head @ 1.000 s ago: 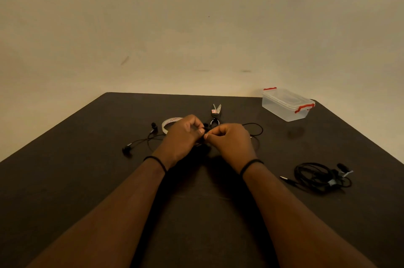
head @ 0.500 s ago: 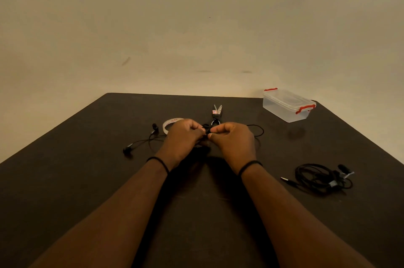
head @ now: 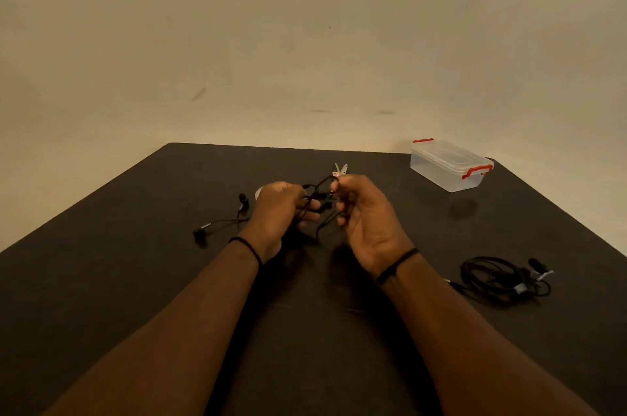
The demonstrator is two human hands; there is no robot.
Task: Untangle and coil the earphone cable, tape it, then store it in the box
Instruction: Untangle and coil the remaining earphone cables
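A dark brown, matte surface point(head: 101, 280) fills the lower half of the view, its far edge meeting a plain beige wall point(head: 305, 42) with a few faint smudges. At the far right corner stands a clear plastic box with a lid and red clip handles point(head: 448, 166), closed. Near the right edge lies a second bundle of black cable with a small grey tag point(head: 502, 276), loosely heaped. Behind the hands, the silver tips of a pair of scissors point(head: 341, 168) show, and a sliver of a white tape roll point(head: 259, 192) peeks from behind the left hand.

Both hands are raised over the middle of the surface. The left hand point(head: 278, 212) and the right hand point(head: 363, 215) each have fingers curled round strands of the thin black earphone cable point(head: 317, 191), which loops between them. Its two earbuds point(head: 200, 232) trail onto the surface to the left.
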